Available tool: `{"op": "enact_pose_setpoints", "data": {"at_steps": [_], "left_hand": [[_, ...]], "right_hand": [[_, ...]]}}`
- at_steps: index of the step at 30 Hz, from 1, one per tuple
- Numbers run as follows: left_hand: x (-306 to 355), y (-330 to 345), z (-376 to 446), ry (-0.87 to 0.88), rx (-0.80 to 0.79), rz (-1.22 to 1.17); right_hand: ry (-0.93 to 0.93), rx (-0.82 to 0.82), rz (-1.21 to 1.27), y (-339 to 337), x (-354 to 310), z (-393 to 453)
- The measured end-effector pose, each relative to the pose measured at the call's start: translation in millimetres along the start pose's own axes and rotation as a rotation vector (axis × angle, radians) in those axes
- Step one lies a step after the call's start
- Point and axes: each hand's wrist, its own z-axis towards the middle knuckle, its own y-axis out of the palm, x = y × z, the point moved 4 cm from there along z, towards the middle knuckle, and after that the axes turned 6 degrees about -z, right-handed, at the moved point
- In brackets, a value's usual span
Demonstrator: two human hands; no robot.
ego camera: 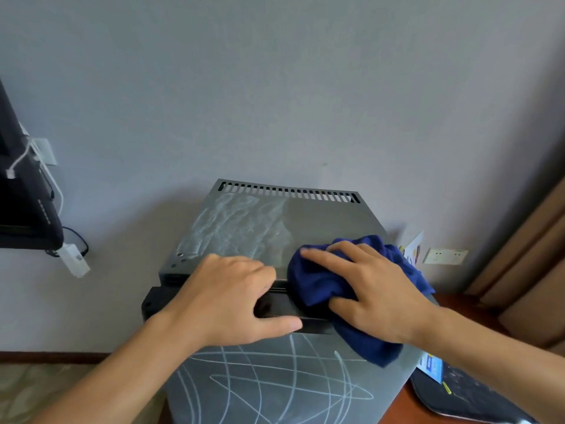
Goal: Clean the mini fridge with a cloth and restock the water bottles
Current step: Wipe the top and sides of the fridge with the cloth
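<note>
Matt grey metal fridge top (321, 221), smeared; fuzzy blue cloth (318, 286); glossy black plastic trim (275, 307).
</note>
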Motion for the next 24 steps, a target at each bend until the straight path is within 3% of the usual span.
{"op": "enact_pose_setpoints", "data": {"at_steps": [4,7,15,24], "left_hand": [[-11,0,-1,0.002,0.007,-0.03],[-8,4,1,-0.035,-0.009,-0.065],[-10,4,0,-0.013,0.025,-0.062],[-6,2,-1,-0.024,-0.026,-0.036]], "right_hand": [[0.107,-0.03,0.066,13,-9,28],[0.171,0.056,0.098,17,-5,70],[0.343,0.011,0.058,47,58,224],[0.318,-0.068,0.114,63,84,269]]}}
